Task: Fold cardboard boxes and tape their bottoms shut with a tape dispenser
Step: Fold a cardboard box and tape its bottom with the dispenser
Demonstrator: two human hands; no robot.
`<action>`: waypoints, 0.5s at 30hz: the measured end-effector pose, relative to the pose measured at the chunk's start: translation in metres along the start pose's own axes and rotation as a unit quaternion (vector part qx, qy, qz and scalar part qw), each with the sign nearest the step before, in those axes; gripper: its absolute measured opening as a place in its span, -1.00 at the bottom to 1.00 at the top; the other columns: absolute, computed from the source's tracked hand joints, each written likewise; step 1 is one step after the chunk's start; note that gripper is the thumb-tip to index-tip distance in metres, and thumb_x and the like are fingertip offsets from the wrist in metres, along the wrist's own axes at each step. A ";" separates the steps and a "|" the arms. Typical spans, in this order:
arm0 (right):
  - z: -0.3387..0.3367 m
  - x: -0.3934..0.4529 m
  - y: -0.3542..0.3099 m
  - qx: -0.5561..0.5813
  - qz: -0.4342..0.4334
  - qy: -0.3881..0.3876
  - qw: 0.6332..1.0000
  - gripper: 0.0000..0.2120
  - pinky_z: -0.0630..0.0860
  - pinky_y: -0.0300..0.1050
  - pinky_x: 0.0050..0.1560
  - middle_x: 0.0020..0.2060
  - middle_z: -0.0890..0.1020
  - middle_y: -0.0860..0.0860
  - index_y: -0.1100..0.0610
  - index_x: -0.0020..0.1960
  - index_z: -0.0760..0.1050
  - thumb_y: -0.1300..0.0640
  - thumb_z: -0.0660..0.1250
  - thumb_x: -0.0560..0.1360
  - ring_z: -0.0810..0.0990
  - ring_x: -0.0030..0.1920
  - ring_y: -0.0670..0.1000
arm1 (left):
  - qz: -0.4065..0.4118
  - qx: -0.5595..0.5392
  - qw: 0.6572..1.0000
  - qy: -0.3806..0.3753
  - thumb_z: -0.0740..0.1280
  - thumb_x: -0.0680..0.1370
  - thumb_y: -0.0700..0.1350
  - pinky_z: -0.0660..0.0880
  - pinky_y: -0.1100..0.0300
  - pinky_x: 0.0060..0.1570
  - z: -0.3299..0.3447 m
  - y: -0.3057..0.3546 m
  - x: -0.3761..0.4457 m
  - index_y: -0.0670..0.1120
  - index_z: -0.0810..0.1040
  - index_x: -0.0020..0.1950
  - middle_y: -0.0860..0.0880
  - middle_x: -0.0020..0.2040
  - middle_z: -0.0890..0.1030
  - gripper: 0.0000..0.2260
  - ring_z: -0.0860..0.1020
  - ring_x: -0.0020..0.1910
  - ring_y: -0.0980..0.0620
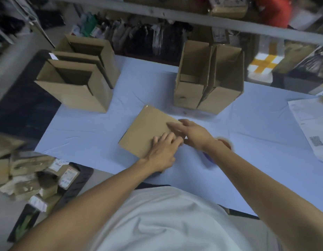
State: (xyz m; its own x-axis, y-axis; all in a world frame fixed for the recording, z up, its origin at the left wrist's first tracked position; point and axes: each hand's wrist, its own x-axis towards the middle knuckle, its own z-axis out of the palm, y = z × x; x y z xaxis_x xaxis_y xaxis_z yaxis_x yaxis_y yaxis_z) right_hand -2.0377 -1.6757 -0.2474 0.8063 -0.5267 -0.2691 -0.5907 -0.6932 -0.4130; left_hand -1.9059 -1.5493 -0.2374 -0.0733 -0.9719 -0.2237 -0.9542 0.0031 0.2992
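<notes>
A table (pixel 95 127) under a pale blue sheet is carrying a box (pixel 148 127) lying near its front edge, open boxes (pixel 79 77) standing at back left, two more (pixel 207 82) at back right, and printed papers (pixel 311 127) lying at the right edge.

Flat box (pixel 148 129) mid-table under both hands (pixel 175 142), open boxes (pixel 75 84) behind left and right.

1. One view only, worn on the person's head; it looks forward and steeply down over the white shirt (pixel 168 218) and both forearms.
2. Wide-angle, close to the blue-covered table (pixel 88 134), which fills mid-frame; shelving (pixel 193 20) curves across the top edge.
3. No second view shares the scene.
</notes>
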 end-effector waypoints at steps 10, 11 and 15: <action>0.005 0.002 -0.020 0.101 0.018 0.039 0.994 -0.31 0.38 -0.27 -0.01 0.12 0.68 0.03 -0.08 0.48 0.36 0.10 0.53 0.42 0.62 0.02 0.06 | -0.053 0.016 0.987 0.153 0.52 0.37 0.07 0.48 0.00 -0.12 -0.025 -0.026 -0.027 -0.11 0.54 -0.06 -0.07 -0.08 0.53 -0.66 0.51 -0.05 -0.12; -0.002 0.001 -0.021 0.103 0.019 0.050 0.993 -0.33 0.34 -0.31 -0.06 0.11 0.69 0.04 -0.05 0.46 0.39 0.07 0.53 0.41 0.60 -0.03 0.06 | -0.028 0.026 0.983 0.178 0.55 0.35 0.04 0.50 0.03 -0.23 -0.033 -0.026 -0.028 -0.13 0.55 -0.14 -0.08 -0.14 0.54 -0.69 0.53 -0.12 -0.12; -0.038 -0.002 -0.032 0.107 0.045 0.038 0.993 -0.33 0.43 -0.19 0.05 0.19 0.65 0.05 0.01 0.45 0.42 -0.10 0.51 0.40 0.59 0.11 0.04 | 0.022 0.078 0.967 0.241 0.57 0.33 -0.11 0.27 0.20 -0.50 -0.068 -0.020 -0.025 -0.11 0.51 -0.34 -0.04 -0.31 0.51 -0.76 0.53 -0.30 -0.07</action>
State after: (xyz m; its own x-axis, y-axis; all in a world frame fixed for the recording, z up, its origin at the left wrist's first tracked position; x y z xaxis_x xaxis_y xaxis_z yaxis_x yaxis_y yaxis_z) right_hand -2.0220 -1.6713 -0.2006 0.7418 -0.6223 -0.2500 -0.6329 -0.5265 -0.5676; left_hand -1.8654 -1.5411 -0.1748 -0.0068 -0.9667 0.2559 -0.9881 0.0458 0.1470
